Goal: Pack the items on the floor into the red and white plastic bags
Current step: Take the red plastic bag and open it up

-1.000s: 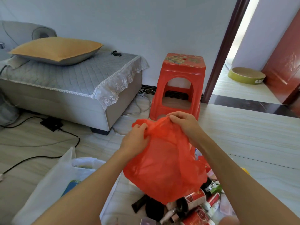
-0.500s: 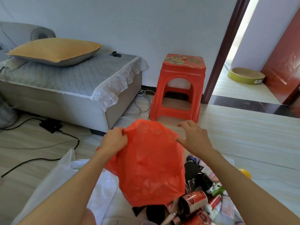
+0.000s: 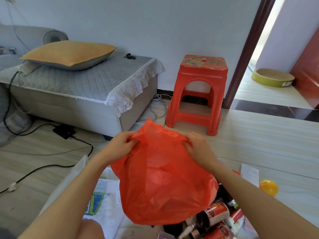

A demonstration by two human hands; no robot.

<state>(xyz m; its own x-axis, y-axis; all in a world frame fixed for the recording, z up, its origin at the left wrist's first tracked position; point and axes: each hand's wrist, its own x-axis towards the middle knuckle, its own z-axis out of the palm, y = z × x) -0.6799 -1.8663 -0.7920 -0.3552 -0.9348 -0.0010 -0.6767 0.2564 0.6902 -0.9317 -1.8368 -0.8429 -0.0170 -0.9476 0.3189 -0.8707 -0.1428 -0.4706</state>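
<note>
I hold the red plastic bag (image 3: 162,180) up in front of me above the floor. My left hand (image 3: 119,146) pinches its top edge on the left and my right hand (image 3: 198,147) grips the top edge on the right. A pile of items lies on the floor under and right of the bag: red cans (image 3: 216,212), dark bottles and small tubes (image 3: 237,221), partly hidden by the bag. The white plastic bag (image 3: 101,200), with a blue and green print, lies flat on the floor at the lower left.
A red plastic stool (image 3: 198,94) stands against the wall behind the bag. A grey sofa (image 3: 82,94) with a yellow cushion is to the left, black cables (image 3: 51,167) run across the floor. A yellow ball (image 3: 268,188) and a white paper slip (image 3: 249,175) lie right.
My hands have moved apart along the bag's top edge, spreading the red bag wider. The bag now hangs broader and lower over the pile of items.
</note>
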